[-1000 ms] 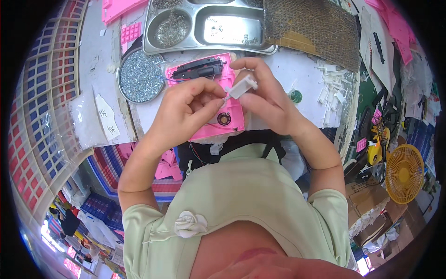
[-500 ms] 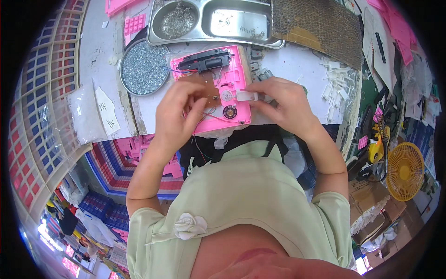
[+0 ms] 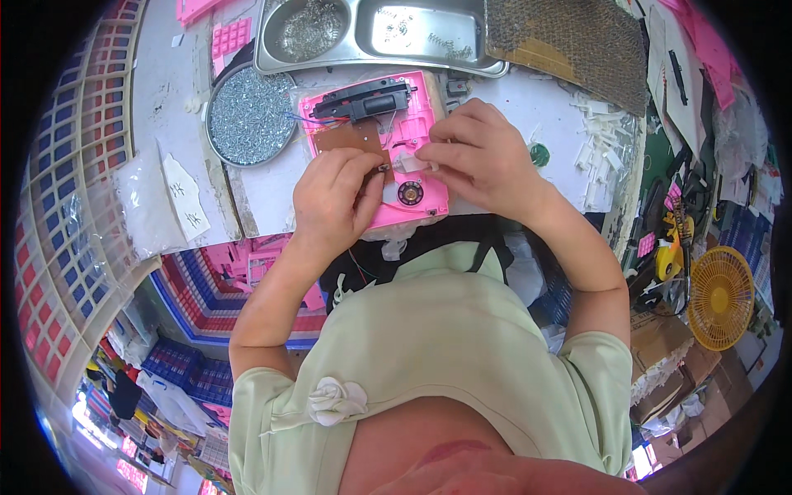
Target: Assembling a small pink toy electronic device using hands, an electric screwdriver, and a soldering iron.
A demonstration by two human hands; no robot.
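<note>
A pink plastic housing (image 3: 422, 97) lies on the table before me, fitted with a black module (image 3: 363, 101), a brown circuit board (image 3: 338, 140), thin wires and a round black-rimmed part (image 3: 410, 193). My right hand (image 3: 487, 157) pinches a small translucent white plastic piece (image 3: 404, 162) over the housing's right half, beside the board's edge. Curled over the board's lower part, my left hand (image 3: 337, 194) has thumb and fingertips close together by a small metal component (image 3: 383, 167). Whatever those fingers hold is hidden.
A round dish of small screws (image 3: 251, 115) stands left of the housing. Behind it sits a metal tray (image 3: 351, 59) with springs. White plastic pieces (image 3: 601, 157) are heaped at right, near a brown textured sheet (image 3: 569, 45). A green round item (image 3: 539, 154) lies beyond my right hand.
My right hand has brought the white piece leftward, further over the housing. My left hand has shifted right and slightly down, its fingertips now by the small metal component.
</note>
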